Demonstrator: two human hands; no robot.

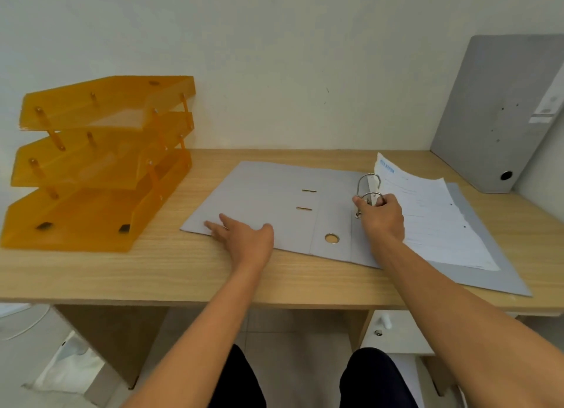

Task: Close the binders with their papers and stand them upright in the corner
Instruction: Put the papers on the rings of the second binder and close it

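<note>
A grey binder (274, 194) lies open and flat on the wooden desk (152, 270). White papers (433, 218) rest on its right half, lifted at the ring side. My left hand (244, 236) lies flat, fingers spread, on the near edge of the left cover. My right hand (381, 215) grips the metal ring mechanism (369, 187) near the spine. A second grey binder (494, 111) is closed and stands upright, leaning in the far right corner.
An orange three-tier letter tray (100, 163) stands at the left of the desk against the wall. The desk's front edge is close to my legs. A drawer unit (393, 331) sits under the desk at the right.
</note>
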